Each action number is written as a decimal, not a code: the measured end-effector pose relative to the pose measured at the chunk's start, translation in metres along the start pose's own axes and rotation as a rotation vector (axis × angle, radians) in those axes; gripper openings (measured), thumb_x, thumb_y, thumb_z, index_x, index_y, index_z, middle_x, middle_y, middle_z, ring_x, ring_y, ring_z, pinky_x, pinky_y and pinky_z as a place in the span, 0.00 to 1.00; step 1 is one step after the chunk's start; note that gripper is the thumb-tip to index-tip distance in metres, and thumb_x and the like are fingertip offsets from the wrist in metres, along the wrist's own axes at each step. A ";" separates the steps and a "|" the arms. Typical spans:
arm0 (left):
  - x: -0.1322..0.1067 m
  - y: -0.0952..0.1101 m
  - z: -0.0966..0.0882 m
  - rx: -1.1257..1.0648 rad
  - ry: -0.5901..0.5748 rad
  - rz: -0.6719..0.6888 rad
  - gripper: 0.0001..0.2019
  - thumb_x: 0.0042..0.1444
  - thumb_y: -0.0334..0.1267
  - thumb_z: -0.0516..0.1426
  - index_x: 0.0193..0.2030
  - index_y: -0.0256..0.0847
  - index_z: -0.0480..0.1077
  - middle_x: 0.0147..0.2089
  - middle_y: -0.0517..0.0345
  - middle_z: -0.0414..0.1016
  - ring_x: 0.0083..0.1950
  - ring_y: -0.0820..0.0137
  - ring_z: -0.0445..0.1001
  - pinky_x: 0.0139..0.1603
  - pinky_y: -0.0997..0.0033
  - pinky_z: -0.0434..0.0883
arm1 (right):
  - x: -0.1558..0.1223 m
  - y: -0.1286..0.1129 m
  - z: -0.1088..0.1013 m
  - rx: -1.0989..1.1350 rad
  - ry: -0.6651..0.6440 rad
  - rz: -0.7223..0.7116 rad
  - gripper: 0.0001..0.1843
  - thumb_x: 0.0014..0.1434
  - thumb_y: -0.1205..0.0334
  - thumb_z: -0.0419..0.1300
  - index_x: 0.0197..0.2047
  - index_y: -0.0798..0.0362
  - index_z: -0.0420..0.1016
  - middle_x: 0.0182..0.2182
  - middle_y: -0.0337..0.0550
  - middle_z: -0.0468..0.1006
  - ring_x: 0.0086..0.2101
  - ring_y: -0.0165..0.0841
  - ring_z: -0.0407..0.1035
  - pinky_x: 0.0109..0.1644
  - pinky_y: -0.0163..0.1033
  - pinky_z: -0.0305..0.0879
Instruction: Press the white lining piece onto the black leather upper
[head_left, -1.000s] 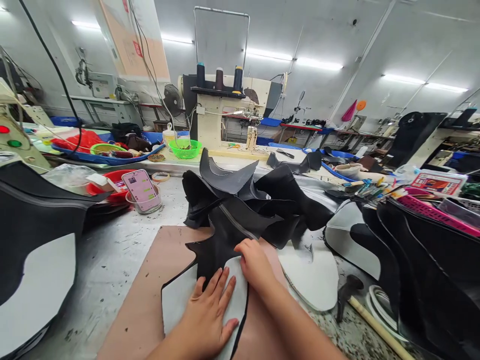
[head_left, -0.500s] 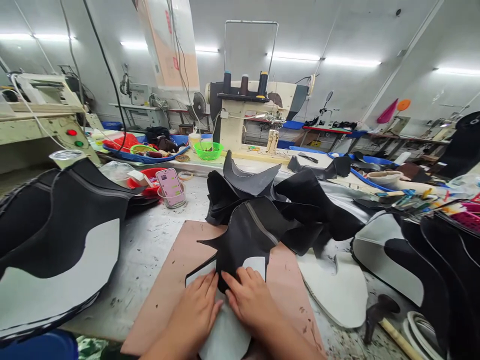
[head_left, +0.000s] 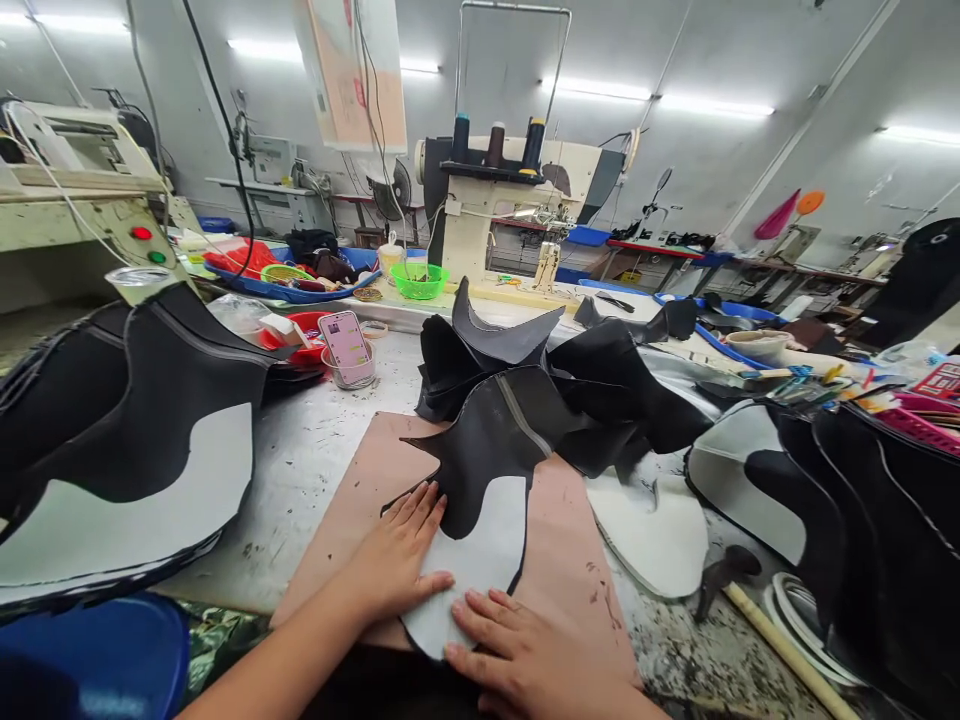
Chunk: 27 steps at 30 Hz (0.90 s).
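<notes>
In front of me a black shoe upper piece [head_left: 480, 430] with a zipper strip lies flat on a pinkish board [head_left: 337, 540]. A white lining piece [head_left: 491, 530] covers its lower part. My left hand [head_left: 405, 550] rests flat on the left side of the white piece, fingers stretched out and pointing away from me. Nearer to me, my right hand [head_left: 517, 640] lies with spread fingers over the lower right edge of the white piece. Neither hand grips anything. Loose black pieces [head_left: 600, 390] are heaped just beyond the upper.
Stacked black-and-white uppers [head_left: 202, 380] stand on the left, more [head_left: 795, 480] on the right. White cut pieces [head_left: 660, 540], a hammer [head_left: 739, 580] and a white tape roll [head_left: 802, 620] lie at right. A phone [head_left: 345, 345] leans in a cup; a sewing machine [head_left: 465, 230] stands behind.
My right hand has moved down toward me, to the near end of the white piece. My left hand has shifted slightly left and up, flattening out. More of the white piece shows.
</notes>
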<state>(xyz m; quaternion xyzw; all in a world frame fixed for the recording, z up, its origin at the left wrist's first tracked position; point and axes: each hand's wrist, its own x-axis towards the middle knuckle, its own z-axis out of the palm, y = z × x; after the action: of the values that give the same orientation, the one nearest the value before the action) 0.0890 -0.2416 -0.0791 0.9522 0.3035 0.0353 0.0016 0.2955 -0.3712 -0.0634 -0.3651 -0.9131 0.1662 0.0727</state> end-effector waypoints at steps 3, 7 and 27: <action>-0.012 0.019 0.002 0.048 0.070 0.009 0.27 0.58 0.49 0.52 0.60 0.33 0.61 0.62 0.39 0.60 0.62 0.50 0.60 0.58 0.51 0.61 | 0.008 -0.009 -0.014 0.064 0.041 0.094 0.14 0.64 0.60 0.52 0.52 0.49 0.67 0.53 0.40 0.72 0.52 0.35 0.64 0.57 0.37 0.59; -0.050 0.050 0.017 0.078 0.197 -0.003 0.16 0.56 0.29 0.48 0.51 0.37 0.67 0.52 0.47 0.71 0.55 0.54 0.66 0.54 0.52 0.65 | 0.035 -0.020 -0.014 -0.114 0.121 0.288 0.04 0.59 0.69 0.56 0.34 0.52 0.71 0.33 0.38 0.77 0.33 0.33 0.68 0.36 0.36 0.65; -0.092 0.059 0.019 -0.030 0.234 -0.016 0.32 0.43 0.22 0.53 0.58 0.44 0.61 0.62 0.53 0.64 0.63 0.58 0.61 0.59 0.54 0.65 | 0.034 -0.032 0.008 -0.119 0.257 0.315 0.06 0.51 0.73 0.60 0.31 0.52 0.70 0.32 0.37 0.75 0.33 0.33 0.67 0.34 0.35 0.63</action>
<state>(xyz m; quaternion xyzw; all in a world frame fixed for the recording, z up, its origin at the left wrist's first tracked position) 0.0499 -0.3428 -0.1031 0.9389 0.3088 0.1508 -0.0195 0.2484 -0.3712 -0.0591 -0.5252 -0.8362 0.0735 0.1399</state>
